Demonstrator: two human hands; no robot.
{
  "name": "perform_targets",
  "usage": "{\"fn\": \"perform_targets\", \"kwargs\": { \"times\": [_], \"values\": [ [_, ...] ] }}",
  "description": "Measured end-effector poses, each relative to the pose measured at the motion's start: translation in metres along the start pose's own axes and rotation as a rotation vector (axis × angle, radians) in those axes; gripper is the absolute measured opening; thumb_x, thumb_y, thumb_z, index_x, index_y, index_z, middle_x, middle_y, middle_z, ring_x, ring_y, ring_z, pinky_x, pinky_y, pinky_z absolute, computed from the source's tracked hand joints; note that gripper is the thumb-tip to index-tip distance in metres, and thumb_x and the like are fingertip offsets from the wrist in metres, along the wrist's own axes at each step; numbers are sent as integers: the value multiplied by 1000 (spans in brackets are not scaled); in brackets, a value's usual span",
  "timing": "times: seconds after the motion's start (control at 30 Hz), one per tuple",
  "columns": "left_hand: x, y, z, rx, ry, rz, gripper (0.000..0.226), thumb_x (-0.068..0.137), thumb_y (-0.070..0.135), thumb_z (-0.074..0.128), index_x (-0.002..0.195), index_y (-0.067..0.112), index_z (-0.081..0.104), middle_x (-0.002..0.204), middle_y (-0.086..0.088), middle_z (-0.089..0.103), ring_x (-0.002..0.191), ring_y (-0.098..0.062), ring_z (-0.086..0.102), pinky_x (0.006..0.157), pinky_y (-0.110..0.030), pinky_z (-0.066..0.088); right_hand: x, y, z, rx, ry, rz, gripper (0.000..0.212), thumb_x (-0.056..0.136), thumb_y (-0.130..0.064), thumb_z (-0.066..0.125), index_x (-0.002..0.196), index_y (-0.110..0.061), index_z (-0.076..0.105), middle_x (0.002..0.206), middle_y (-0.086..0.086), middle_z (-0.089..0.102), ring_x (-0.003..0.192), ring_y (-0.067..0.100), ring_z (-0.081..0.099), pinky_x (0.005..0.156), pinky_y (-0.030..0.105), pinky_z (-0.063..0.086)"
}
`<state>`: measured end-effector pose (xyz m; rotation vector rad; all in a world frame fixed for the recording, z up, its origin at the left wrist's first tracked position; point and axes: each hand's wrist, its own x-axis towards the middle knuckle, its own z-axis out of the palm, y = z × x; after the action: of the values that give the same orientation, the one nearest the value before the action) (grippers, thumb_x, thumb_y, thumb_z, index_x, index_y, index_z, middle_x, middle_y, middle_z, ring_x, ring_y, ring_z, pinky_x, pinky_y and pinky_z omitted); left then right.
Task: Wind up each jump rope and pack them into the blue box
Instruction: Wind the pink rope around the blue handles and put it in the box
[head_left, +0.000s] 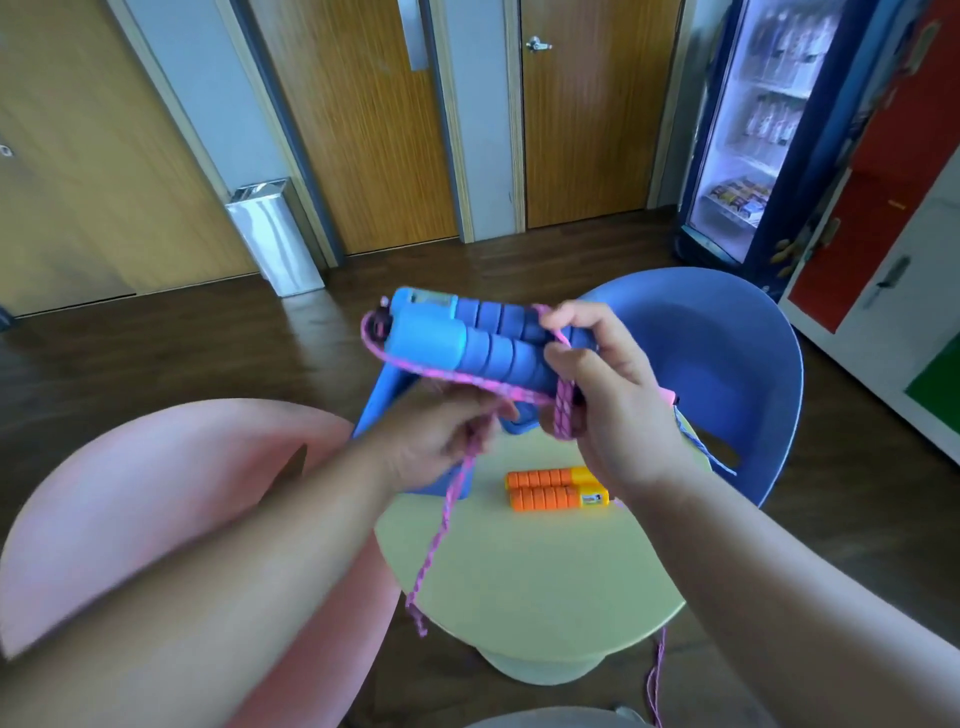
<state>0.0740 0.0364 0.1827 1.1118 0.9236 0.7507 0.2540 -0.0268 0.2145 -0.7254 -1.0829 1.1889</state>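
Right now your right hand (608, 395) curls tight round the butt ends of two blue ribbed jump-rope handles (467, 338), held side by side with heads toward 9 o'clock. Your left hand (441, 441), at their 6 o'clock, pinches the pink braided cord (441, 519) (its tail dangles). The blue plastic box (379, 405) sits at the round pale-green table's (519, 571) 11 o'clock, and the orange-and-yellow handles (556, 491) at 1.

Soft, even light all over, shadows faint. The fridge (753, 130) glows blown-out white, top right. Door frames (451, 130) bow with wide-angle warp, and the pink chair (130, 493) and left forearm (234, 566) smear into blur.
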Motion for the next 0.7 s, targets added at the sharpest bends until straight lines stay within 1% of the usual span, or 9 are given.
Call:
{"fn": "perform_targets", "kwargs": {
  "times": [0.03,0.07,0.13,0.2,0.27,0.37,0.47,0.57,0.7],
  "values": [
    [-6,-14,16,-60,38,-10,8,91,10,67,95,7,74,75,-14,67,48,-11,52,47,-23,45,10,3,-1,-48,32,-42,20,98,-6,51,103,-21,63,111,-3,65,87,53,58,65,43,48],
    [-14,-25,31,-48,80,-8,11,96,9,62,94,7,73,71,-12,67,45,-13,50,45,-23,43,18,6,-2,-103,58,-69,18,101,-6,52,107,-20,61,108,-5,64,95,37,64,75,44,51],
    [-30,-34,57,64,137,6,21,104,14,56,94,6,72,67,-10,65,44,-16,47,46,-24,39,28,18,-10,-224,95,-83,17,105,-4,49,112,-17,58,90,-13,60,78,12,58,69,31,49],
    [-41,-24,66,145,137,24,29,105,23,56,85,7,71,61,-7,61,44,-18,44,46,-25,37,30,32,-19,-352,89,-60,16,106,-4,47,113,-16,55,74,-15,53,60,11,44,56,24,41],
    [-46,3,62,169,101,67,29,103,20,58,78,8,68,56,-4,55,42,-16,41,43,-22,34,24,46,-24,-416,35,-22,15,105,-4,47,112,-15,55,70,-11,51,56,12,40,53,24,38],
    [-43,46,45,173,120,98,28,101,14,60,75,7,66,53,-1,46,41,-12,33,43,-20,26,9,52,-22,-357,-70,-17,11,104,-1,51,111,-7,56,85,2,61,71,11,53,67,24,46],
    [-32,74,23,283,195,78,23,98,16,66,79,4,68,54,2,42,45,-10,27,46,-23,19,-7,47,-16,-311,-88,-39,15,95,-8,70,105,-6,59,86,-3,63,74,9,56,68,22,49],
    [-21,86,17,510,208,22,24,97,26,69,85,5,72,57,2,44,47,-10,27,46,-24,20,-16,42,-6,-292,-72,-93,28,84,-4,82,99,-13,60,80,-4,64,71,11,58,68,26,52],
    [-15,95,17,763,203,-51,26,93,34,73,85,9,75,51,7,51,46,-13,27,46,-23,23,-22,44,-5,-412,-105,-207,24,87,-18,79,103,-31,65,99,-4,68,91,19,64,83,41,53]
  ]
}}
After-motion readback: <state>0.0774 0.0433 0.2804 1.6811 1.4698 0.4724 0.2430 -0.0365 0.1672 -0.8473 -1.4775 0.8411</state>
